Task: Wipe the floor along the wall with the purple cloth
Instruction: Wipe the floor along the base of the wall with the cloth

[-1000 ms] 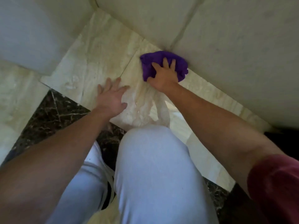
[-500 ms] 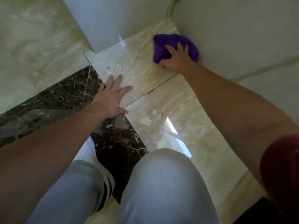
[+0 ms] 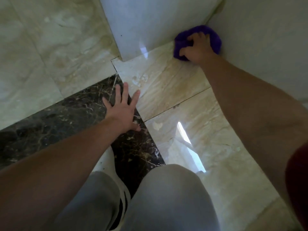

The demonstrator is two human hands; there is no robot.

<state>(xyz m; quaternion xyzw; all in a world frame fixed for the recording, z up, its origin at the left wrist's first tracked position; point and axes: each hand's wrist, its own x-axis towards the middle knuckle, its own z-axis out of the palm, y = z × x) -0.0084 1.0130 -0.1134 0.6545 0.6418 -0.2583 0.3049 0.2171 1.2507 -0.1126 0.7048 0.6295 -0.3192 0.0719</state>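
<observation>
Glossy beige marble floor (image 3: 166, 84) fills most of what I see, with a band of dark brown veined tile (image 3: 66, 114) running from nine o'clock toward the middle and then down to six o'clock. Two pale walls rise from the floor: one white wall (image 3: 150, 22) at twelve o'clock and a second wall (image 3: 266, 39) at two o'clock, meeting in a corner near one o'clock. Nothing here carries a brand, label or readable writing.

My knee (image 3: 170, 197) in light grey trousers sits at six o'clock, and beside it, toward seven o'clock, is my shoe (image 3: 116, 184), white with dark stripes. A dark red sleeve (image 3: 298, 180) edges in at four o'clock.

My left hand (image 3: 123, 107) lies flat and spread on the floor at the centre, palm on the dark tile, fingertips reaching the beige tile, holding nothing.

My right hand (image 3: 196, 47) at one o'clock is clenched on the purple cloth (image 3: 215, 39), fingers curled into it. The cloth is bunched into a lump under and beyond my hand, pressed into the corner where floor meets both walls. Its long axis runs roughly from eight o'clock to two o'clock; bunched as it is, it has no clear pointing end.
</observation>
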